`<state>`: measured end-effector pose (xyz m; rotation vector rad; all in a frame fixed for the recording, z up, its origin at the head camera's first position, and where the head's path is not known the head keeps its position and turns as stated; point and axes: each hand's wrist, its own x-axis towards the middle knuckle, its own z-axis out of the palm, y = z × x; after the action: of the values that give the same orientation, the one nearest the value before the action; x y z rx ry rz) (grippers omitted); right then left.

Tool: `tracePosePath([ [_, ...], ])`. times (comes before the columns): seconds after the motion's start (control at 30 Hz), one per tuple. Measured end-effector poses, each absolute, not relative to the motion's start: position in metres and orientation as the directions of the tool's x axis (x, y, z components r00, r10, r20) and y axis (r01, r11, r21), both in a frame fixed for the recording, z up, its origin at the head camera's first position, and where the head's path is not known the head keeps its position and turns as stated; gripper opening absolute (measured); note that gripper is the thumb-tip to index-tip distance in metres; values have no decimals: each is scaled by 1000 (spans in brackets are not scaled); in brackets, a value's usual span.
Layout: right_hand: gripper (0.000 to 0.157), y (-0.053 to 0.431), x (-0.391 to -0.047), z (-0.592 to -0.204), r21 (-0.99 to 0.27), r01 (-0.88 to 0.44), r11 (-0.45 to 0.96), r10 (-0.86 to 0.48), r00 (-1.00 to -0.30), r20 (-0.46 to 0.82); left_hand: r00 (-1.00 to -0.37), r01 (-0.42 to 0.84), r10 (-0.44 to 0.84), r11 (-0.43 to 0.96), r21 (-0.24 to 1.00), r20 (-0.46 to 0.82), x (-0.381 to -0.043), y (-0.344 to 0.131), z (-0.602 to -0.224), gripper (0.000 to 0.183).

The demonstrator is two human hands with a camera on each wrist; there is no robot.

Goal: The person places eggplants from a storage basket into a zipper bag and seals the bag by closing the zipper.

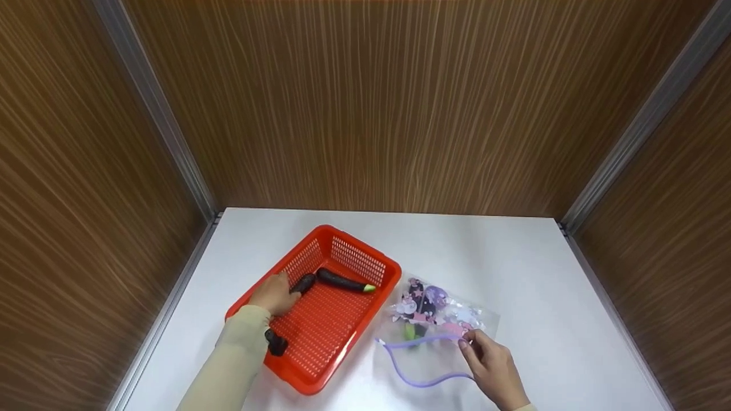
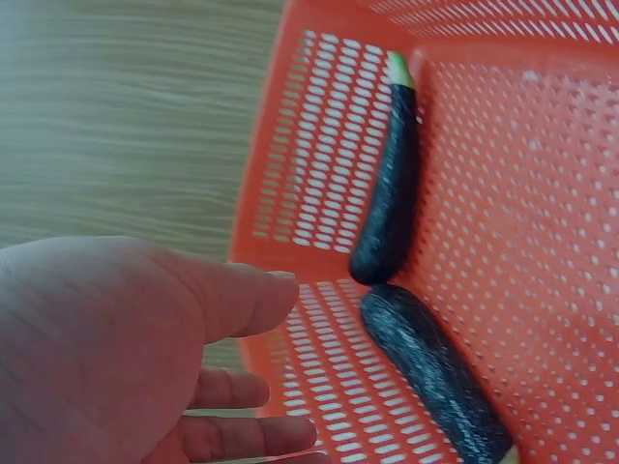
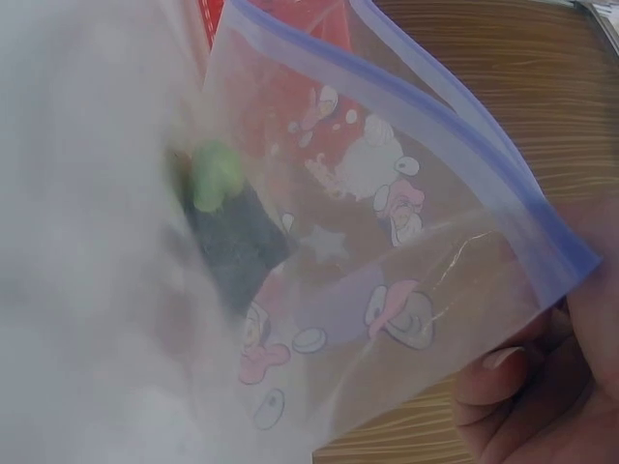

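Two dark eggplants lie in a red plastic basket (image 1: 326, 232). One eggplant (image 1: 341, 279), with a pale green end, rests along the far side; the other eggplant (image 2: 435, 372) lies by the side wall. My left hand (image 1: 275, 294) is over that wall beside the nearer eggplant, its fingers extended and apart from it in the left wrist view. With thumb and fingers, my right hand (image 1: 490, 365) pinches the purple-edged rim of a clear zip bag (image 3: 387, 271) printed with cartoon figures. The bag's mouth gapes. Inside it shows a dark thing with a green end (image 3: 219, 176), blurred through the plastic.
The basket and bag stand side by side on a white table (image 1: 531, 274). Wood-grain panels (image 1: 388, 114) enclose the table at the back and both sides. A small black device (image 1: 276, 342) sits at the left wrist, over the basket.
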<state>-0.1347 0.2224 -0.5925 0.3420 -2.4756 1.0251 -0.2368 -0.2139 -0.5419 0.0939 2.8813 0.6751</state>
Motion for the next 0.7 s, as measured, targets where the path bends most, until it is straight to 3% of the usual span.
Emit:
tracePosePath([
  [0.5, 5, 222, -134, -595, -616, -387, 686, -61, -874, 481, -984, -43, 39, 897, 440, -174, -253, -213, -564, 19],
  [0.7, 6, 222, -135, -594, -613, -397, 683, -73, -872, 484, -981, -39, 48, 904, 427, -190, -256, -208, -569, 9],
])
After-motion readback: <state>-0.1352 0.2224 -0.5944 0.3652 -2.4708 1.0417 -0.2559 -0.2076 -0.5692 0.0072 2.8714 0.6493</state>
